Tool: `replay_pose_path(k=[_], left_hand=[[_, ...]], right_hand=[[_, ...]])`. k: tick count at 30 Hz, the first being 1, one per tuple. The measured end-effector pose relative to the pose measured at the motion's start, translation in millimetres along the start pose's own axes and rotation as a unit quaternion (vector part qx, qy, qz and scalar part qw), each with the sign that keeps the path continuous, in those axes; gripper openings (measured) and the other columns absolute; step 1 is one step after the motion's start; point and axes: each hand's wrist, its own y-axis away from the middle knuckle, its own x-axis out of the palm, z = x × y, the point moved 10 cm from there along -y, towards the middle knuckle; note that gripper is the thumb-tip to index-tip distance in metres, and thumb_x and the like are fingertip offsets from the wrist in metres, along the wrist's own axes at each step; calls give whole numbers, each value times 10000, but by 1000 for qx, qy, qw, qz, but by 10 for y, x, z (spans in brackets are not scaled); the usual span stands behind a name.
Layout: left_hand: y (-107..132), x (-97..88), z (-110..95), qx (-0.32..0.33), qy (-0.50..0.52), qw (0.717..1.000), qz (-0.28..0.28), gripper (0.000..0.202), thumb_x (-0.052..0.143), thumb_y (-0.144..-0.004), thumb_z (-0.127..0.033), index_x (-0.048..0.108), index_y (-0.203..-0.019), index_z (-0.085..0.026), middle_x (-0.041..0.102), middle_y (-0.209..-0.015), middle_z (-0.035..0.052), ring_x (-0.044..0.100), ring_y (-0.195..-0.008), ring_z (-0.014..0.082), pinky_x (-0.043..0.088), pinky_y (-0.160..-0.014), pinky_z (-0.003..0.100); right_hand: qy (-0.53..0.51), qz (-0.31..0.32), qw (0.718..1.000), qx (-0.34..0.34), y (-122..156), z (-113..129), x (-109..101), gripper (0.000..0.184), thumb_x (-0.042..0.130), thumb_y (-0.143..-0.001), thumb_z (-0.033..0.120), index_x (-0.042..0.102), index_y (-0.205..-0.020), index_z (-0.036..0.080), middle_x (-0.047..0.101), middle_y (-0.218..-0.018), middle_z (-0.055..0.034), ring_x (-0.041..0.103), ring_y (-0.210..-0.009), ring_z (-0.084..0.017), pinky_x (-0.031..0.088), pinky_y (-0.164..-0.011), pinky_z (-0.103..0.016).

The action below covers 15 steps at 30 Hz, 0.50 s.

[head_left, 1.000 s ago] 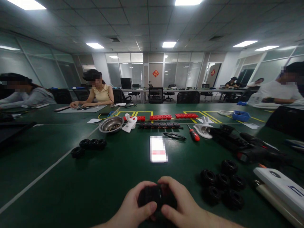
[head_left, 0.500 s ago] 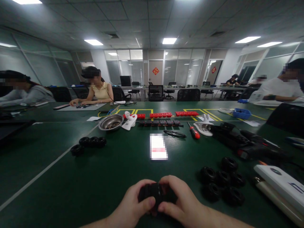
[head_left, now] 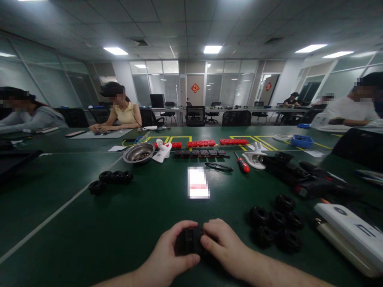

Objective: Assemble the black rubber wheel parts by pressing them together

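Note:
Low in the middle of the head view, a black round part (head_left: 193,240) sits between my two hands; its exact kind is hard to make out. My left hand (head_left: 169,252) grips it from the left, thumb below and fingers over the top. On its right side my right hand (head_left: 224,247) presses with bent fingers and thumb. Several similar black ring-shaped parts (head_left: 277,219) lie clustered to the right of my right hand. A smaller group of black rings (head_left: 115,176) lies in a row farther off to the left.
Beyond my hands lies a bright blurred phone-like screen (head_left: 198,183). Farther back are a metal bowl (head_left: 139,153), red trays (head_left: 201,143), a black strip (head_left: 200,154), glasses (head_left: 219,166) and a screwdriver (head_left: 241,162). A white device (head_left: 350,227) lies right. Other people sit around.
The black part has turned in my hands, and my right fingers have closed in around its right side. My view has shifted slightly.

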Motion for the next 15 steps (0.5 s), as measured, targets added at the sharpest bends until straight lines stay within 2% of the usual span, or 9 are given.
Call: replay_pose_path(k=[7, 9, 11, 13, 15], left_hand=[[-17, 15, -57, 21, 4, 1000, 8, 500, 716, -562, -152, 522, -1018, -221, 578, -1047, 50, 523, -999, 221, 376, -876, 347], [-22, 14, -31, 13, 22, 1000, 15, 541, 724, -568, -212, 498, -1059, -223, 577, -1056, 55, 564, -921, 204, 422, -797, 320], [-26, 16, 4, 7, 40, 999, 25, 521, 690, -604, -338, 492, -1062, -186, 618, -945, 68, 609, -734, 173, 453, -635, 280], [-29, 21, 36, 0, 50, 998, 35, 502, 623, -635, -455, 511, -1006, -136, 634, -793, 64, 598, -563, 141, 423, -502, 239], [-31, 22, 32, 2, 56, 998, 38, 509, 607, -624, -500, 524, -946, -115, 622, -719, 47, 576, -494, 121, 400, -458, 218]], right_hand=[[-23, -24, 999, 23, 15, -49, -36, 440, 340, -808, 548, 447, -613, 168, 470, -597, 18, 425, -584, -128, 312, -557, -251], [-36, -40, 998, 32, 32, -39, -88, 366, 446, -769, 522, 489, -675, 171, 504, -642, 6, 445, -611, -142, 332, -562, -256], [-49, -52, 997, 16, 56, 32, -147, 311, 533, -733, 473, 524, -819, 175, 542, -743, -18, 476, -678, -164, 365, -610, -274], [-52, -57, 997, -30, 89, 162, -195, 327, 552, -749, 390, 494, -998, 185, 552, -868, -47, 492, -782, -186, 382, -696, -303], [-52, -57, 994, -73, 125, 268, -213, 395, 546, -761, 319, 425, -1117, 198, 533, -968, -66, 485, -870, -199, 375, -766, -327]])
